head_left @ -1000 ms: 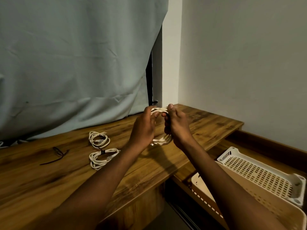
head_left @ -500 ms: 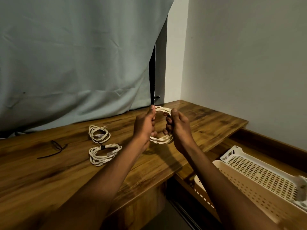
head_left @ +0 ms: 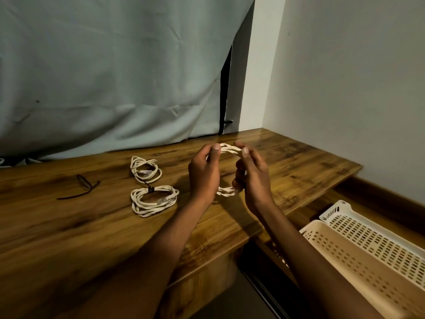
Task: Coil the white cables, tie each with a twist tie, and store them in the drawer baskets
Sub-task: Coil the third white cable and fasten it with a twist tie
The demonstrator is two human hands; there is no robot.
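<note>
This looks like a room in a home, a plain corner set up for tidying. A wood-grain counter (head_left: 287, 162) runs along the back, where a pale grey cloth (head_left: 110, 72) hangs like a curtain or backdrop, and it ends near a bare painted wall (head_left: 349, 84) with a dark skirting board (head_left: 386, 194) along its foot. Below the counter's right end sit two perforated plastic storage baskets, one beige (head_left: 358, 268) and one white (head_left: 377, 236), of the household kind.
</note>
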